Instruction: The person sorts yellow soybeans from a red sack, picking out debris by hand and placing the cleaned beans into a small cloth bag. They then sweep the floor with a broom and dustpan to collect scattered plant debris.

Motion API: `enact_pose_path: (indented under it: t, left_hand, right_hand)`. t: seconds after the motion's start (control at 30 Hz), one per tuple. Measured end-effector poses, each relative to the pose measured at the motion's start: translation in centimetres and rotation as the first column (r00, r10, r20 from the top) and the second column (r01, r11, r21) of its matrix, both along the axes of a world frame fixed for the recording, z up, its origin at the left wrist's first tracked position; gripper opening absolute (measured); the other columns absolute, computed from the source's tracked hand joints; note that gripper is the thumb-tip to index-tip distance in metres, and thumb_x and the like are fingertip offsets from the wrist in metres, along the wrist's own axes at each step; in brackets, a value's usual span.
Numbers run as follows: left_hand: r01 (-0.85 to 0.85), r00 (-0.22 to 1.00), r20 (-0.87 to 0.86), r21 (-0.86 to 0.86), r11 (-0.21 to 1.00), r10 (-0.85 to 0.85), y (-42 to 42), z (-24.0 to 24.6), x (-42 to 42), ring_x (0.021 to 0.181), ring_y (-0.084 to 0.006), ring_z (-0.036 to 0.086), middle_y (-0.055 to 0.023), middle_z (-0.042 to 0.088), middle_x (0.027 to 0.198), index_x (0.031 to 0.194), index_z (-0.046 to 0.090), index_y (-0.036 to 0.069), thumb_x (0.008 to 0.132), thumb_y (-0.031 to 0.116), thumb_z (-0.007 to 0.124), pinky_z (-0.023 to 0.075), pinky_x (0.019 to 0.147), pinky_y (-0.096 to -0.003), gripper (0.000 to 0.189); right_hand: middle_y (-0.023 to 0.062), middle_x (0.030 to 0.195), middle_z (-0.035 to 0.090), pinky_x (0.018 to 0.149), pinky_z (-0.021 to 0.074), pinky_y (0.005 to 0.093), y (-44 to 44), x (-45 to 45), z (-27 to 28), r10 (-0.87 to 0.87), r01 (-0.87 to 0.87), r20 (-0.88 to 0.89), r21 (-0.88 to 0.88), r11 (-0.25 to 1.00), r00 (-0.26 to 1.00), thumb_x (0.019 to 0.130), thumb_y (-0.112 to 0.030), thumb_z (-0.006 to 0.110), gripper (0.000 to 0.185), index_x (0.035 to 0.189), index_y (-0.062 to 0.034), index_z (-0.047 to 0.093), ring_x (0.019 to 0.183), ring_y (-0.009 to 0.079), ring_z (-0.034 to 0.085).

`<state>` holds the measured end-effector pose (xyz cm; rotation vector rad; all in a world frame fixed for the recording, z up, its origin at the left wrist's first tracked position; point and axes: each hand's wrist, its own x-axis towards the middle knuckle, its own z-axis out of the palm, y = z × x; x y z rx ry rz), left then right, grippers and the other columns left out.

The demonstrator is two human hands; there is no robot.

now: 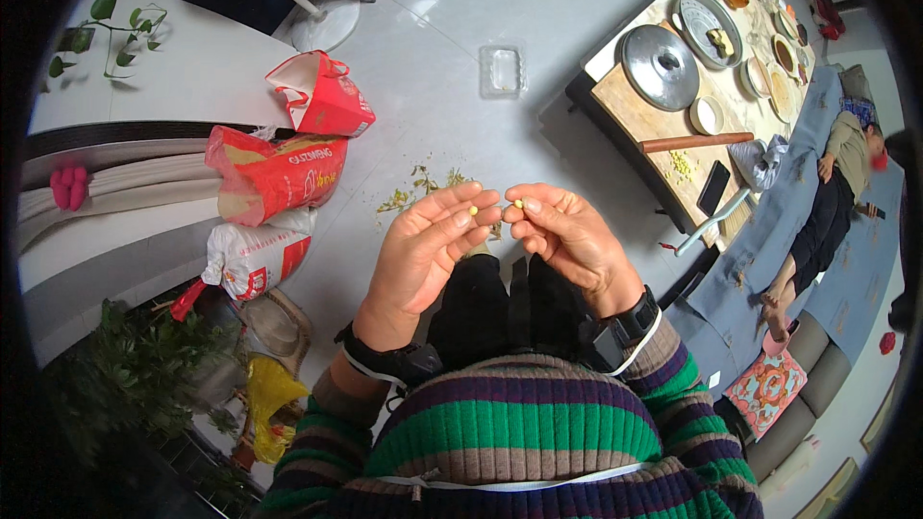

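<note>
In front of my lap my left hand (433, 245) pinches a small round yellow-green bean (474, 210) between thumb and fingers. Close beside it, my right hand (577, 234) holds another small yellow-green bean (518, 204) at its fingertips. The two hands face each other with a narrow gap between them. Below them, dry plant scraps (404, 198) lie scattered on the grey floor, partly hidden by my hands. Farther off on the floor stands a clear plastic container (504, 72).
On the table (613, 94) at right are a lidded pan (660, 67), a rolling pin (696, 142), a pile of yellow-green beans (679, 167) and a phone (713, 187). Red bags (288, 173) stand at left beside a white sack (259, 259). A person (829, 194) lies on the sofa.
</note>
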<state>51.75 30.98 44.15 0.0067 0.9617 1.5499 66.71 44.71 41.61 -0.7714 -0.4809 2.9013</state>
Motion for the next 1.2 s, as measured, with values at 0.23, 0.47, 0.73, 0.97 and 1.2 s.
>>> enact_pose_path:
  t: [0.23,0.47,0.73,0.97,1.2]
  left_hand:
    - [-0.012,0.996,-0.088,-0.069,0.998,0.006,0.3,-0.1,-0.3,0.102,-0.0203,0.060,-0.0174,0.059,0.115,0.117,0.050,-0.002,0.089,0.002,0.053,0.0512,0.084,-0.0268,0.028]
    - [0.125,0.749,-0.639,-0.121,0.985,-0.174,2.1,0.6,2.2,0.092,-0.0164,0.063,-0.0170,0.058,0.115,0.120,0.047,-0.003,0.087,-0.002,0.054,0.0538,0.073,-0.0266,0.034]
    - [-0.156,0.683,-0.729,-0.083,0.984,0.047,4.1,-1.9,-0.7,0.078,-0.0123,0.063,-0.0145,0.060,0.112,0.115,0.052,-0.002,0.094,0.009,0.048,0.0522,0.062,-0.0201,0.025]
    - [-0.129,0.762,-0.641,-0.298,0.946,-0.098,8.5,-4.1,1.6,0.078,-0.0127,0.063,-0.0129,0.063,0.106,0.112,0.055,0.001,0.095,0.015,0.049,0.0526,0.064,-0.0222,0.023]
    - [0.129,0.749,-0.574,-0.365,0.922,-0.332,16.4,-3.9,8.0,0.086,-0.0134,0.061,-0.0125,0.062,0.106,0.109,0.057,0.001,0.094,0.017,0.051,0.0506,0.072,-0.0242,0.023]
  right_hand:
    - [0.0124,0.097,0.066,0.068,0.0558,0.0237,0.3,-0.3,0.1,0.006,-0.011,0.056,0.088,0.996,0.998,0.093,-0.013,0.052,0.026,0.112,0.0039,0.057,0.083,0.0156,0.066]
    - [0.0189,0.112,0.058,0.090,0.0488,0.0324,0.3,-0.4,-1.4,-0.028,0.028,0.006,-0.005,1.000,1.000,0.098,-0.028,0.040,0.044,0.118,0.0104,0.049,0.104,0.0241,0.058]
    - [0.0246,0.129,0.046,0.101,0.0400,0.0395,2.3,2.8,-3.2,-0.200,0.145,-0.105,-0.389,0.910,0.974,0.097,-0.045,0.032,0.063,0.128,0.0103,0.041,0.121,0.0327,0.046]
    - [0.0239,0.132,0.045,0.103,0.0363,0.0457,8.3,8.0,-4.5,-0.343,0.186,-0.254,-0.491,0.851,0.904,0.096,-0.052,0.028,0.069,0.131,0.0057,0.041,0.124,0.0343,0.043]
    - [0.0195,0.124,0.053,0.095,0.0447,0.0395,15.9,16.5,-5.2,-0.393,0.324,-0.176,-0.325,0.888,0.902,0.095,-0.044,0.042,0.058,0.126,0.0043,0.046,0.117,0.0298,0.051]
